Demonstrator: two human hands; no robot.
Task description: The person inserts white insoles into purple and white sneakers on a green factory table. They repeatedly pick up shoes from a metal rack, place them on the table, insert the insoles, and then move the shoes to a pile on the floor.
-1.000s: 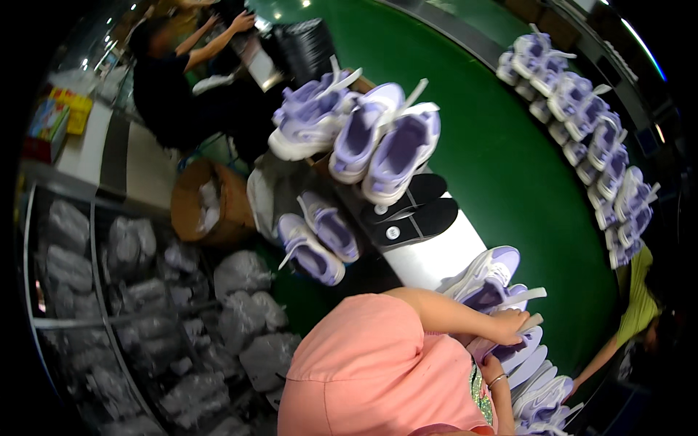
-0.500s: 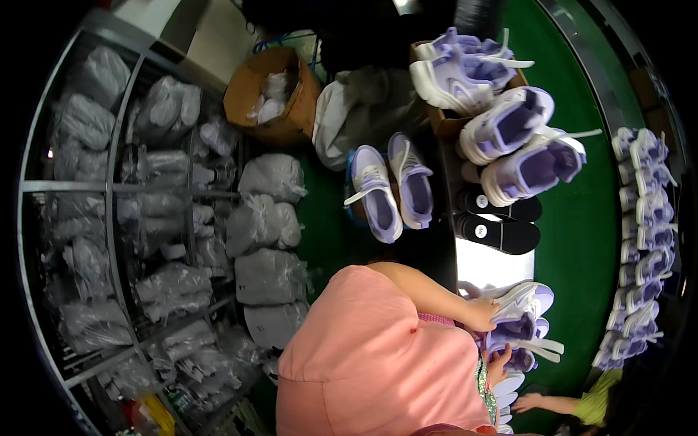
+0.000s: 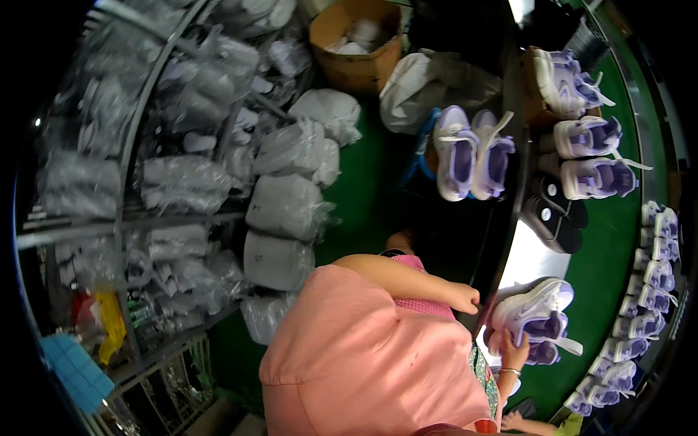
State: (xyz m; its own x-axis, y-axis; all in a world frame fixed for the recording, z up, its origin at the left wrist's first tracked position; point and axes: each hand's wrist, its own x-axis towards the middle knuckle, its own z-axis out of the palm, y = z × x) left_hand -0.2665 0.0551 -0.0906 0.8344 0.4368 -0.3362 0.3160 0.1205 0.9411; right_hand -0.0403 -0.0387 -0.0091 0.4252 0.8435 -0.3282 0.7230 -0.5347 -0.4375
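- Left hand point(image 3: 465, 298) rests at the heel of a white and lilac sneaker point(image 3: 534, 305); can't tell if the fingers actually grip it.
- Right hand point(image 3: 515, 354) is curled around a second sneaker point(image 3: 542, 352) underneath.
- Both sit on the white table point(image 3: 527, 258), beside black insoles point(image 3: 552, 218).

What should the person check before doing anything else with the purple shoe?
1. Left hand at the purple and white shoe: ok, it meets the heel end.
2. Right hand under that shoe: ok, fingers curl up at it.
3. Firm grip: cannot tell.
4. Second shoe underneath: ok, lying beneath it.
5. Bare white tabletop beside it: ok.
6. Black insoles apart from the shoe: ok.
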